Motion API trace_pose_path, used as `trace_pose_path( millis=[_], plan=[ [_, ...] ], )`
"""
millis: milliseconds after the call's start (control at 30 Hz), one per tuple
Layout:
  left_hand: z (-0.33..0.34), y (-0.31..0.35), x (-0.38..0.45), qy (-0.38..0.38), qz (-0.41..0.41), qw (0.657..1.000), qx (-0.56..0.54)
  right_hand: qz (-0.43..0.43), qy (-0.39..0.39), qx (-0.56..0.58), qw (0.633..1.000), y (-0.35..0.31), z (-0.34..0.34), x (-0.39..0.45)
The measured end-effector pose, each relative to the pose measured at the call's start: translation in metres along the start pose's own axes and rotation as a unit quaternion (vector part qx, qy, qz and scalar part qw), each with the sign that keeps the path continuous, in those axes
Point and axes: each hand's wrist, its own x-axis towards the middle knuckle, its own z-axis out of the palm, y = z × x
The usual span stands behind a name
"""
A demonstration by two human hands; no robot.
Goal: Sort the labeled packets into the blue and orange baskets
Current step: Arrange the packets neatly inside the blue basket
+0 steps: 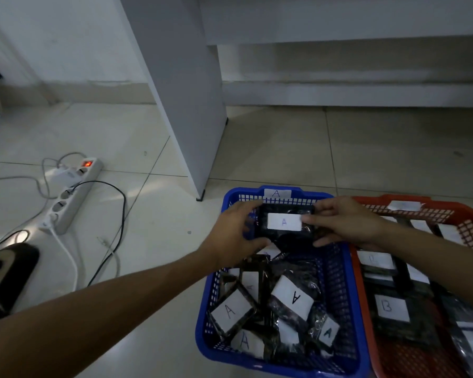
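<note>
Blue plastic makes the basket (339, 296) that sits on the floor (148, 241), and a paper tag on its far rim says A. Right beside it, touching, sits the orange basket (366, 309).

From the head view, both hands hold one black shiny packet (284, 230) up over the far end of the blue basket. The left hand (238, 236) grips the packet's left side, fingers on top and thumb below. The right hand (347, 222) pinches its right side the same way. A white label on the packet shows the letter A, easy to read.

My guess is that the step now is checking the letter and putting this packet where it belongs. It says A, so the next move should be to lower it and let go inside the blue basket, on top of the others.

Many black packets with A labels (291, 298) already lie in a messy heap in the near part of the blue basket. Packets in the orange basket show a B label (391, 306); some labels there are too blurry to read.

Far left on the floor lies a white power strip (71, 195) with a red light and cords.
</note>
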Motion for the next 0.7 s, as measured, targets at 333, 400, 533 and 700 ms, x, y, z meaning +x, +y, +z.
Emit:
trace_pose_path(
  millis=[333,400,533,700],
  plan=[
    [-0.005,-0.030,0.047,-0.047,-0.052,0.988,0.140,0.021,0.076,0.013,0.997,0.028,0.049,0.073],
    [-0.002,-0.035,0.054,-0.075,-0.053,0.981,0.173,0.020,0.088,0.001,0.996,0.031,0.051,0.077],
    [0.006,-0.044,0.062,-0.116,-0.055,0.972,0.195,-0.008,0.120,-0.073,0.990,0.038,0.056,0.082],
    [0.018,-0.040,0.066,-0.155,0.010,0.951,0.267,-0.051,0.150,-0.189,0.969,0.039,0.053,0.085]
  ],
)
